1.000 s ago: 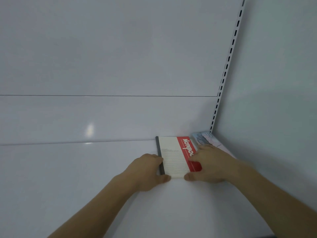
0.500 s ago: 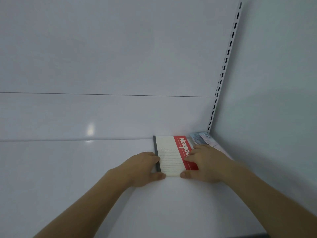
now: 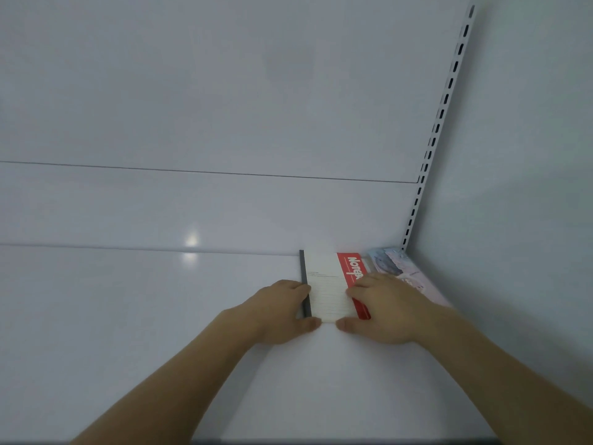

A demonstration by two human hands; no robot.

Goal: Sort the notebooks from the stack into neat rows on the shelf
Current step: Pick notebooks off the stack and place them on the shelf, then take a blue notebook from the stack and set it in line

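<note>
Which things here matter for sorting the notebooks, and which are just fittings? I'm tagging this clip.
Part of the job:
red-and-white notebook, flat on the shelf
pale blue notebook, in the corner
left hand and right hand, on the red-and-white notebook's sides

Just there:
slotted upright
back panel

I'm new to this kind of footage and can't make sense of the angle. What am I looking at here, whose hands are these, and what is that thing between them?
There is no machine: a person wears a wide-angle camera on the head, looking forward and down at their own arms. Both hands reach onto a white shelf near its right back corner. Between them lies a flat notebook, white with a red strip and a dark spine. The left hand touches the spine edge; the right hand rests on the red side, both thumbs at the near edge. Whether they grip it or just nudge it is unclear. A second notebook with a pale pictured cover lies beside it in the corner, below a slotted upright rail.
</note>
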